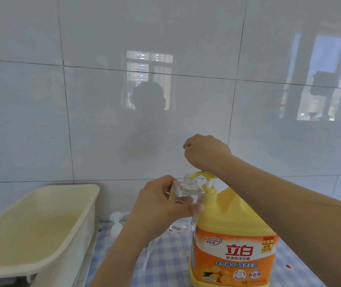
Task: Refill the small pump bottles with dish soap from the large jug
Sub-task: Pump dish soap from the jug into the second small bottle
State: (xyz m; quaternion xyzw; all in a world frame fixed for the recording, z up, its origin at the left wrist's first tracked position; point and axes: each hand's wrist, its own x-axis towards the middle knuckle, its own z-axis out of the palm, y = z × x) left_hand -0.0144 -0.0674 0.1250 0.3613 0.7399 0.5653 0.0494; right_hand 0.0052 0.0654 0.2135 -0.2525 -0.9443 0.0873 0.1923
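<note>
step: you're at the filling step. the open bottle is lined up under the pump spout, and little or no soap seems to be in it yet.
left hand: your left hand (pixel 161 206) grips the small bottle (pixel 188 193), fingers and thumb wrapped round its body, holding it in the air and tilted slightly.
right hand: your right hand (pixel 204 152) is curled into a fist with nothing visible in it. the wrist end sits on the yellow pump head (pixel 202 173).
bottle place: lower centre of the view, at 9 o'clock of the pump stem and touching the jug's collar. its neck (pixel 190 181) is right under the spout tip.
bottle look: clear, square-shouldered plastic with a threaded neck and no cap. it looks nearly empty, though no fill line is readable.
jug: the big yellow jug (pixel 234 245) stands upright on the checked cloth (pixel 165 266), at 5 o'clock in the view.
loose pump: a white pump top (pixel 116 221) lies on the cloth at 8 o'clock of the bottle, near the cream tub (pixel 91 195).
next move: press straight down in full strokes and keep the neck centred under the tip, or soap will likely run down the outside.
</note>
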